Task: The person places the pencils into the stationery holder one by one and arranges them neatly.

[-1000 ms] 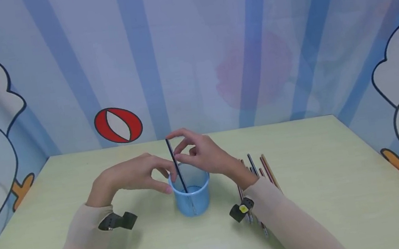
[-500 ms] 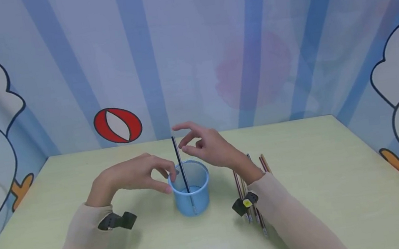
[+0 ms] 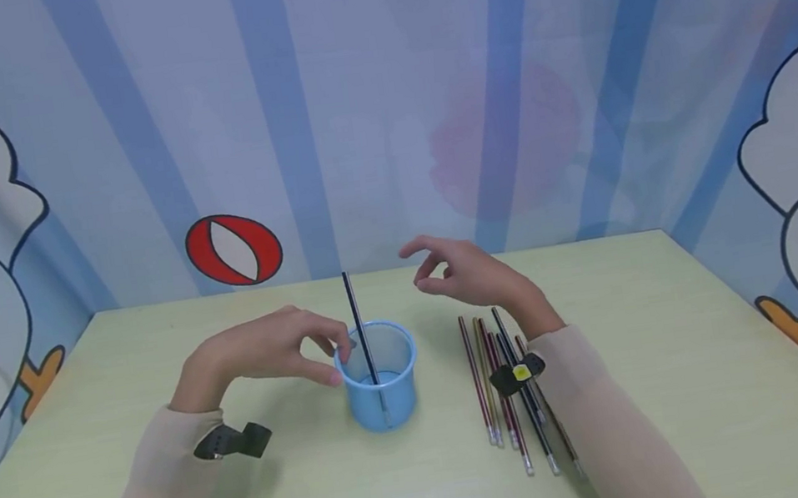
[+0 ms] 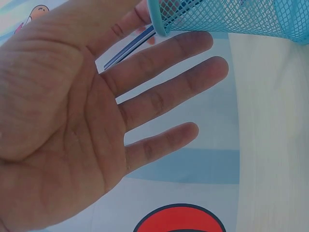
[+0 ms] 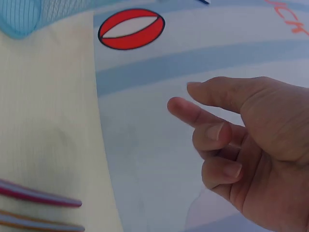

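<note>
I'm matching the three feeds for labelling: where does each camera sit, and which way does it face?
Head: above, looking forward and down at the table; both hands and sleeves show.
Left wrist: under the left hand, looking along the palm at the blue mesh cup.
Right wrist: beside the right hand, facing the wall.
All three show the cup.

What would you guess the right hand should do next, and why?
Probably lower the right hand, which holds nothing, to pick one pencil from the pencils lying on the table beside it. One pencil already stands in the blue cup, which the left hand touches.
</note>
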Tool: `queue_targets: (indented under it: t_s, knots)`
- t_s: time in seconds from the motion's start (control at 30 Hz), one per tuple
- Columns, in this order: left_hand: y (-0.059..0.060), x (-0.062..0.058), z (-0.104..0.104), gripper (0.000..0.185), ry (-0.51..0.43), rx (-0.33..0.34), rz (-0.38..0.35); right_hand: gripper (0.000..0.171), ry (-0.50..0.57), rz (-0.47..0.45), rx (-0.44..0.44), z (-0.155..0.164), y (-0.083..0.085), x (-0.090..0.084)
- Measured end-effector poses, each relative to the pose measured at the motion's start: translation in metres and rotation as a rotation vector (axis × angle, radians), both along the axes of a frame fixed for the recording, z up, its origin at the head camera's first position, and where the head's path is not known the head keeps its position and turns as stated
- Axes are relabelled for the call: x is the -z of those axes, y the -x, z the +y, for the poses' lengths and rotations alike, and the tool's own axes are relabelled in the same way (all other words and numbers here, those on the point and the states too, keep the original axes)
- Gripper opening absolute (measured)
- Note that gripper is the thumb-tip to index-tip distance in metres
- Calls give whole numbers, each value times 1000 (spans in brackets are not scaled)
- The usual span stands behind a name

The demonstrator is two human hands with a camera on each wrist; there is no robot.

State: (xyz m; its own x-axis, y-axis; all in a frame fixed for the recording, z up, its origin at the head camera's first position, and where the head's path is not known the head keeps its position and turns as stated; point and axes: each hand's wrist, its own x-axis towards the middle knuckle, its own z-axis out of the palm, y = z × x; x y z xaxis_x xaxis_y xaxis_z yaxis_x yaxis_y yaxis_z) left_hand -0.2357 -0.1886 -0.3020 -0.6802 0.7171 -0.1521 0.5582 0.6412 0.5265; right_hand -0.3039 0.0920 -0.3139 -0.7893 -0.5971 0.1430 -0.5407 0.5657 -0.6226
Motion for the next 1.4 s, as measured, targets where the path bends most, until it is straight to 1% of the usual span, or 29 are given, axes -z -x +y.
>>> queue_targets:
  t_s: [0.17, 0.3, 0.43, 0.57, 0.73, 0.83, 0.9, 1.03, 1.13, 1.23, 1.4]
  knots:
    - [0, 0, -1, 17, -5, 5, 1, 37, -29, -33, 65, 12, 8, 6]
    - [0, 1, -2, 21, -14, 14, -4, 35, -63, -39, 99, 17, 13, 12]
    - [0, 0, -2, 22, -20, 20, -2, 36, -140, -66, 107, 21, 16, 15]
    - [1, -1, -2, 18, -13, 12, 4, 37, -238, -138, 108, 24, 17, 19]
    - [0, 0, -2, 19, -10, 8, -6, 39, -350, -222, 115, 25, 18, 29]
    - [0, 1, -2, 20, -10, 8, -8, 39, -402, -261, 143, 24, 17, 33]
    - [1, 1, -1, 19, -13, 8, -10, 38, -424, -264, 178, 23, 16, 35]
    - [1, 0, -2, 17, -20, 7, -8, 37, -421, -253, 244, 20, 14, 38]
    - [1, 1, -2, 17, -22, 14, -7, 37, -393, -277, 275, 16, 11, 40]
    - [1, 3, -2, 18, -21, 23, -4, 35, -387, -284, 304, 12, 9, 44]
    - [1, 3, -3, 17, -15, 16, -2, 22, -398, -239, 327, 3, 9, 49]
